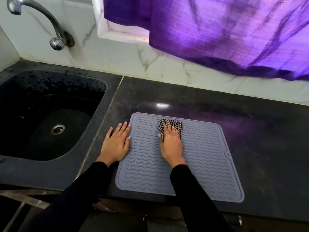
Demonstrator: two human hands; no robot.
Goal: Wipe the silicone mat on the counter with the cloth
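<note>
- Grey silicone mat (pixel 200 156) w/ wavy ridges lies flat on the dark stone bench (pixel 259 131), near the front edge; its front left corner reaches the bench edge. A small hole shows in a tab on the right side of the mat.
- Checked cloth (pixel 170 125), black and pale, sits bunched on the far middle part of the mat, close to the far rim.
- Right hand (pixel 171 144) lies on top of the cloth, palm down, fingers bent lightly over it and pressing it to the mat; thumb is at the left edge of the cloth. Part of the cloth sticks out beyond the fingertips and to the right.
- Left hand (pixel 116 144) is flat and open, fingers straight, holding nothing. It rests at the left rim of the mat: palm & most fingers on the bench, thumb side touching the mat edge.
- Both arms wear black sleeves (pixel 192 190).
- Left of the bench, across a thin seam, is a dark sink (pixel 50 123) w/ a metal drain; water drops on its far wall.
- A metal tap (pixel 41 22) comes from the white marble-look wall above the sink.
- Purple curtain (pixel 225 30) hangs over the wall behind the bench, top right.
</note>
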